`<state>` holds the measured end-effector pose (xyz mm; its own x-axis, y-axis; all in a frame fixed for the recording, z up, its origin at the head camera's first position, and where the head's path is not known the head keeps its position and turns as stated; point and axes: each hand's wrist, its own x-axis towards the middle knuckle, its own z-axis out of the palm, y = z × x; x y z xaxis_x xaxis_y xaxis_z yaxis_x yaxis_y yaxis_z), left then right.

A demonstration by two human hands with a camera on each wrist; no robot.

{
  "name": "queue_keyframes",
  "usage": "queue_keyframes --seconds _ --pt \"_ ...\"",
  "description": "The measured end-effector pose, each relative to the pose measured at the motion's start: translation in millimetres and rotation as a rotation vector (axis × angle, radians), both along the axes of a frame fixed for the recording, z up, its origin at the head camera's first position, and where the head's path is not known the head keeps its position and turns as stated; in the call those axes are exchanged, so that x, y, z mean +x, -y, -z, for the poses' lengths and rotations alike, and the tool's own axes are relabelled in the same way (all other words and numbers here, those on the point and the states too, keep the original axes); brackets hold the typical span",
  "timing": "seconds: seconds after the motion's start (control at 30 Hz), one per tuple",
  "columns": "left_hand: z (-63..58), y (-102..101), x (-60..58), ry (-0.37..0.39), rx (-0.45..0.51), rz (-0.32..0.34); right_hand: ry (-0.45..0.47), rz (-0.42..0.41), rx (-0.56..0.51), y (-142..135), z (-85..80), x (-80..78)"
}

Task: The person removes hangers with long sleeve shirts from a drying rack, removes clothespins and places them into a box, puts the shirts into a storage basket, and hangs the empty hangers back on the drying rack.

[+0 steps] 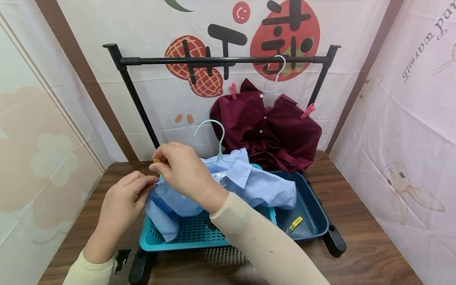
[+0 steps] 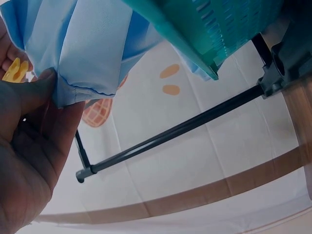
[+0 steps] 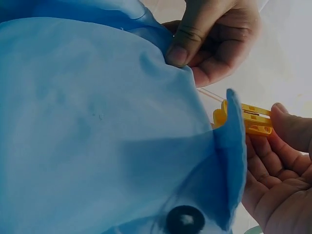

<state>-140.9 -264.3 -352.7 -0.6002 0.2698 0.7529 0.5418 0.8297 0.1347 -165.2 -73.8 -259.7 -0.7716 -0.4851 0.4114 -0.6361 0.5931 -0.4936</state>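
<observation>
A light blue shirt (image 1: 263,188) on a pale green hanger (image 1: 221,138) lies over a teal basket (image 1: 185,247). Between thumb and fingers, my left hand (image 1: 122,200) pinches the edge of the shirt at its left side; the left wrist view shows the stitched hem (image 2: 90,92) at the fingertips. My right hand (image 1: 189,174) is just above and beside it, holding a yellow clothespin (image 3: 256,120) by its handle ends. In the right wrist view the clothespin's front end is partly behind a fold of blue cloth, so whether it bites the fabric I cannot tell.
A black rack (image 1: 213,60) stands behind the basket. From its bar hangs a maroon shirt (image 1: 246,114) on a white hanger (image 1: 278,73), with pink clothespins (image 1: 233,91) at both shoulders. Another yellow clothespin (image 1: 295,224) lies in a dark blue bin (image 1: 313,213) at right.
</observation>
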Motion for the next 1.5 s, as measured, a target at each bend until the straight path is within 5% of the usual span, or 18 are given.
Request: queue_keyframes --seconds 0.8,1.13,1.5 --pt "1.2 2 0.8 0.045 -0.019 -0.038 -0.199 -0.209 -0.232 -59 -19.3 36.8" --pt "1.6 1 2.3 0.062 -0.019 -0.055 -0.219 -0.189 -0.291 -102 -18.1 43.3" --pt "2.8 4 0.6 0.054 -0.022 -0.051 -0.226 -0.050 -0.298 -160 -9.7 41.9"
